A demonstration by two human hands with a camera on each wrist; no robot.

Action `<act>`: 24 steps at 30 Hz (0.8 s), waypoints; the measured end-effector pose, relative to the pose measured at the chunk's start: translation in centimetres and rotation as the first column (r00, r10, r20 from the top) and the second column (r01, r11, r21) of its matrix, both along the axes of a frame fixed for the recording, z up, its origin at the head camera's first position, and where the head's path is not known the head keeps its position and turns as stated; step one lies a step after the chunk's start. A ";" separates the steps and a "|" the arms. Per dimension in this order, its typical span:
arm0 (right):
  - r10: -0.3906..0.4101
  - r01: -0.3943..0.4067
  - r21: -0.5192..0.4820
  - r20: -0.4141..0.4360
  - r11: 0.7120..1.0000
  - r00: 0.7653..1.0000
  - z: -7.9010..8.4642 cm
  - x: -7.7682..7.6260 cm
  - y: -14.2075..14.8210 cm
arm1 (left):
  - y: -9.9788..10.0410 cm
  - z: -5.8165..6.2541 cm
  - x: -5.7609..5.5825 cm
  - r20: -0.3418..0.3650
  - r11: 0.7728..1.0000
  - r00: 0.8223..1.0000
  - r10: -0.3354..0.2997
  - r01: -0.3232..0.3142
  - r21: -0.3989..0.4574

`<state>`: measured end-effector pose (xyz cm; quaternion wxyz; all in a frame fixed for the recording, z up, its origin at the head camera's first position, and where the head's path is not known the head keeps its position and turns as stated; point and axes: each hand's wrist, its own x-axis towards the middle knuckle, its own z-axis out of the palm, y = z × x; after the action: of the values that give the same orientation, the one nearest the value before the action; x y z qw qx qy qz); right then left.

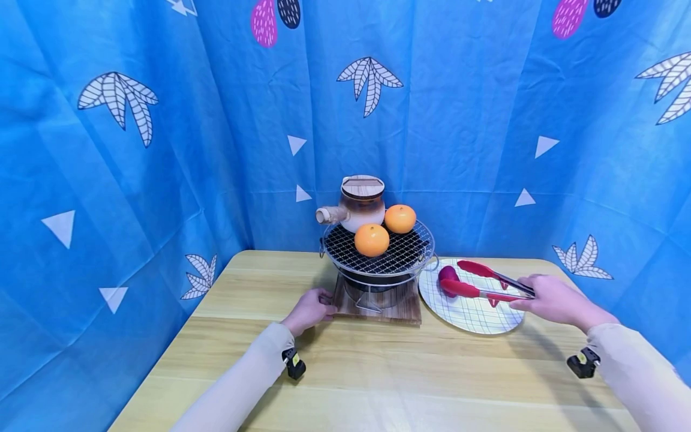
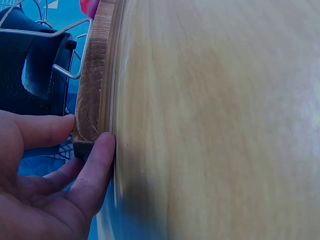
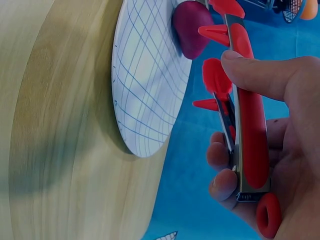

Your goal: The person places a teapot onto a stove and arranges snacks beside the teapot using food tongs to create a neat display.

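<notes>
At the front left corner of a brown wooden board, my left hand pinches the board's edge between thumb and fingers. On that board stands a small dark stove with a round wire grill on top. My right hand grips red-tipped metal tongs by their handles. The tongs' heads are spread apart, over a white plate with blue grid lines. A purple-red, rounded oblong item lies on the plate's left side, beside the tongs' tips and partly covered by them in the head view.
On the grill sit two oranges and a brown-and-white pot with a wooden lid and a side handle pointing left. The light wooden table ends at a blue patterned curtain behind and at the sides.
</notes>
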<state>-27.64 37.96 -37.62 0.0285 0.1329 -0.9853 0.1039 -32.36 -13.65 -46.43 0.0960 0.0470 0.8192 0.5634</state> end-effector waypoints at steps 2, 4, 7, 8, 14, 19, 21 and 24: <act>0.011 -0.010 -0.015 0.013 1.000 1.000 -0.1 -0.1 -0.2 | 0.0 -0.1 0.0 0.000 1.000 1.000 0.001 -0.001 0.002; 0.024 -0.023 -0.029 0.028 0.999 0.999 -0.2 -0.2 -0.4 | 0.0 -0.2 -0.1 -0.002 1.000 1.000 0.001 -0.001 0.008; 0.041 -0.038 -0.047 0.049 0.998 0.998 -0.3 -0.3 -0.5 | 0.0 -0.3 -0.2 -0.001 1.000 1.000 -0.001 0.001 0.019; 0.043 -0.041 -0.047 0.051 0.998 0.998 -0.3 -0.4 -0.5 | 0.0 -0.3 -0.2 -0.002 1.000 1.000 -0.001 0.001 0.022; 0.033 -0.030 -0.052 0.070 0.998 0.997 -0.6 -0.9 -0.7 | 0.0 -0.2 -0.2 -0.011 0.999 1.000 -0.008 0.009 0.036; 0.030 -0.028 -0.035 0.065 0.999 0.997 -0.8 -1.3 -0.7 | -0.1 0.1 0.0 -0.007 1.000 1.000 -0.013 0.013 0.016; 0.032 -0.031 -0.025 0.054 0.999 0.998 -0.8 -1.4 -0.7 | -0.1 0.2 0.0 -0.006 1.000 1.000 -0.015 0.015 0.011; 0.035 -0.034 -0.016 0.044 0.999 0.998 -0.8 -1.5 -0.7 | -0.1 0.2 0.0 -0.001 1.000 1.000 -0.016 0.016 0.021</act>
<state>-29.19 37.29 -38.43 0.0060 0.1473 -0.9824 0.1148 -32.34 -13.75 -46.23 0.0997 0.0547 0.8130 0.5711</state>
